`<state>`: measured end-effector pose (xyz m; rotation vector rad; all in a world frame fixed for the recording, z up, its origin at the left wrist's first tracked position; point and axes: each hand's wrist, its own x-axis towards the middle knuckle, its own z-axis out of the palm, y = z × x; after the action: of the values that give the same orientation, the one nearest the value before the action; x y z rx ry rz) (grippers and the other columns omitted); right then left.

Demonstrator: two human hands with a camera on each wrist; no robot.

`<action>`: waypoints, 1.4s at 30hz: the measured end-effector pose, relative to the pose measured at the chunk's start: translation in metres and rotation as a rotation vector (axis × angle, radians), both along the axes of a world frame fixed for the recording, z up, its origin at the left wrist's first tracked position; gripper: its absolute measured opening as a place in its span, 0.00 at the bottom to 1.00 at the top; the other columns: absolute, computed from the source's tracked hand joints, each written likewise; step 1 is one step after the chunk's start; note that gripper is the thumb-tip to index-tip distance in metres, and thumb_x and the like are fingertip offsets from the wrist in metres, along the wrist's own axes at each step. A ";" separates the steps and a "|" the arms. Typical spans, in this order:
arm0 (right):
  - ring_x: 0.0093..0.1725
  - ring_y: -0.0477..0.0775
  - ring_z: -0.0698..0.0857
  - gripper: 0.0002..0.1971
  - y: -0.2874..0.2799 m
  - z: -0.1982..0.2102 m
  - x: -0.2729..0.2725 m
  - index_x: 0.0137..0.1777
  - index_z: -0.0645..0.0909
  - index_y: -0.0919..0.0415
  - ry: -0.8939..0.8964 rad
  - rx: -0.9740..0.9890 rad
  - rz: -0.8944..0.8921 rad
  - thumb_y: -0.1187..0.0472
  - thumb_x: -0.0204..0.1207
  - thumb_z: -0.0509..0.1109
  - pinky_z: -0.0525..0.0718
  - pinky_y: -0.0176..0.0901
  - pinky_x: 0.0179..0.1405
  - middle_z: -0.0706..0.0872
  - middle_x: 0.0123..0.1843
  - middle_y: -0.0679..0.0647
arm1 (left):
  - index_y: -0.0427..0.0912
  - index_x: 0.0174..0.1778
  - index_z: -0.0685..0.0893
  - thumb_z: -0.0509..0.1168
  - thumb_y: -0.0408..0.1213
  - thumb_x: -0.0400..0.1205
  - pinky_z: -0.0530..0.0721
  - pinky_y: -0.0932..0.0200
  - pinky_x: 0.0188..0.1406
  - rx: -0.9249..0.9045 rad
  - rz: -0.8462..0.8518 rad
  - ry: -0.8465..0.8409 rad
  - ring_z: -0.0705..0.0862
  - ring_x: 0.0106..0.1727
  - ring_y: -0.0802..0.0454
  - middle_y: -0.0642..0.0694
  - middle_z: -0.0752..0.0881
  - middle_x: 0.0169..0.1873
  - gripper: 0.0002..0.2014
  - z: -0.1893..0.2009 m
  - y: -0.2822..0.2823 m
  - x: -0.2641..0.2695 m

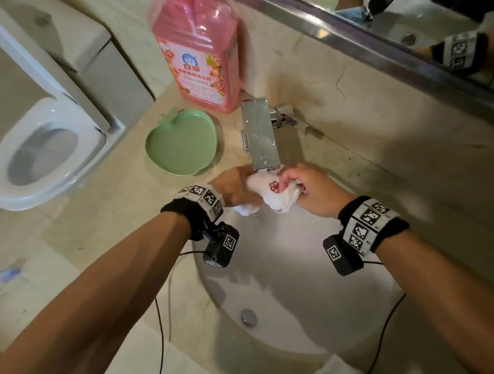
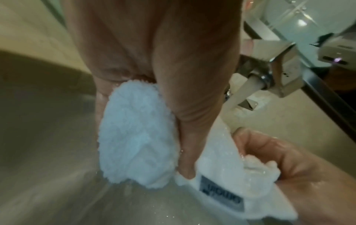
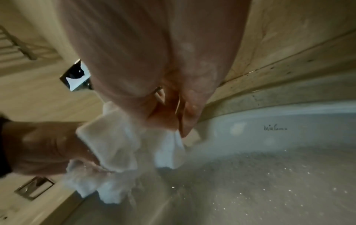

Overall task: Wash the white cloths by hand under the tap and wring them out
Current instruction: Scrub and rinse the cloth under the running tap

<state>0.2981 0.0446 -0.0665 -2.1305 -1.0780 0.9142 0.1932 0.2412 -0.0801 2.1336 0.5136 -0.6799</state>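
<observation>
While both the left hand (image 1: 234, 187) and right hand (image 1: 312, 192) clutch the white cloth (image 1: 272, 195) under the tap (image 1: 262, 137), I'd rub it against itself, keeping it low over the sink (image 1: 273, 271).

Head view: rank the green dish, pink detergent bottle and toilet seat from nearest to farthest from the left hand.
1. Green dish: on the counter, just beyond the left hand.
2. Pink detergent bottle: behind the dish, against the wall.
3. Toilet seat: far left, off the counter.

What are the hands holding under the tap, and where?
Both hold one white cloth: the left hand grips its left end, the right hand pinches its right end beside the red flower mark.
</observation>
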 end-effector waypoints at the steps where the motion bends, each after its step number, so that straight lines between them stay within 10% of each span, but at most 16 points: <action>1: 0.59 0.43 0.80 0.18 0.000 -0.003 0.000 0.47 0.82 0.48 0.045 -0.060 0.070 0.74 0.70 0.76 0.76 0.25 0.55 0.80 0.59 0.48 | 0.48 0.67 0.79 0.80 0.49 0.69 0.77 0.62 0.48 0.065 -0.029 -0.029 0.86 0.56 0.48 0.52 0.86 0.51 0.31 0.003 0.002 -0.002; 7: 0.60 0.46 0.84 0.41 0.024 -0.017 -0.014 0.67 0.69 0.51 0.298 -0.058 -0.099 0.46 0.58 0.88 0.81 0.37 0.58 0.83 0.59 0.49 | 0.46 0.63 0.79 0.80 0.47 0.68 0.77 0.57 0.40 0.339 -0.213 -0.289 0.86 0.49 0.45 0.48 0.87 0.48 0.29 0.021 0.010 -0.014; 10: 0.52 0.36 0.85 0.35 0.041 -0.019 -0.022 0.59 0.77 0.48 0.227 -0.026 -0.100 0.45 0.55 0.91 0.82 0.29 0.48 0.85 0.53 0.44 | 0.46 0.64 0.78 0.78 0.44 0.68 0.79 0.55 0.43 0.331 -0.216 -0.340 0.84 0.49 0.46 0.47 0.87 0.52 0.28 0.027 0.012 -0.018; 13: 0.54 0.46 0.86 0.36 0.049 -0.020 -0.023 0.58 0.80 0.52 0.223 -0.153 -0.049 0.40 0.53 0.88 0.84 0.42 0.54 0.86 0.54 0.47 | 0.46 0.56 0.76 0.79 0.41 0.67 0.73 0.57 0.39 0.354 -0.194 -0.330 0.81 0.45 0.46 0.49 0.83 0.47 0.25 0.029 0.013 -0.022; 20: 0.60 0.56 0.84 0.29 0.039 -0.029 -0.025 0.74 0.72 0.56 0.092 -0.223 -0.034 0.56 0.74 0.77 0.77 0.41 0.47 0.81 0.56 0.49 | 0.43 0.69 0.71 0.82 0.40 0.66 0.80 0.55 0.44 0.376 -0.198 -0.134 0.82 0.47 0.47 0.43 0.84 0.55 0.37 0.029 0.002 -0.014; 24: 0.65 0.59 0.84 0.30 0.035 -0.023 -0.013 0.72 0.82 0.56 -0.127 -0.190 -0.030 0.53 0.69 0.80 0.79 0.43 0.59 0.87 0.62 0.55 | 0.49 0.70 0.78 0.80 0.52 0.66 0.81 0.58 0.53 0.273 -0.229 0.084 0.85 0.55 0.47 0.49 0.87 0.58 0.36 0.024 -0.001 -0.002; 30: 0.57 0.55 0.87 0.30 0.033 -0.021 0.002 0.66 0.79 0.55 -0.018 -0.236 -0.019 0.56 0.62 0.83 0.86 0.43 0.44 0.87 0.56 0.51 | 0.45 0.73 0.78 0.82 0.48 0.66 0.77 0.62 0.55 0.209 -0.090 -0.007 0.84 0.60 0.46 0.47 0.85 0.63 0.39 0.013 -0.016 0.009; 34: 0.52 0.51 0.86 0.37 0.033 -0.023 0.001 0.67 0.73 0.52 0.150 -0.206 -0.132 0.58 0.58 0.86 0.86 0.39 0.33 0.85 0.54 0.48 | 0.42 0.68 0.81 0.74 0.41 0.74 0.79 0.59 0.46 0.354 -0.089 -0.135 0.86 0.55 0.41 0.41 0.86 0.59 0.25 0.012 -0.022 0.010; 38: 0.54 0.52 0.86 0.31 0.046 -0.022 -0.004 0.66 0.81 0.51 -0.056 -0.294 -0.002 0.50 0.60 0.83 0.87 0.48 0.53 0.88 0.56 0.50 | 0.40 0.58 0.84 0.67 0.47 0.78 0.81 0.53 0.41 0.492 -0.123 -0.089 0.86 0.49 0.40 0.41 0.87 0.50 0.17 0.014 -0.028 0.010; 42: 0.46 0.55 0.87 0.12 0.059 -0.026 -0.012 0.48 0.81 0.52 -0.343 -0.286 0.126 0.50 0.69 0.77 0.82 0.43 0.43 0.83 0.42 0.48 | 0.35 0.55 0.86 0.69 0.40 0.77 0.83 0.53 0.39 0.550 -0.092 -0.078 0.88 0.45 0.39 0.38 0.88 0.45 0.14 0.016 -0.028 0.007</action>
<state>0.2865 0.1035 -0.0922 -2.5473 -1.3276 0.8162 0.2002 0.2133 -0.0645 2.6995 0.6142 -0.5424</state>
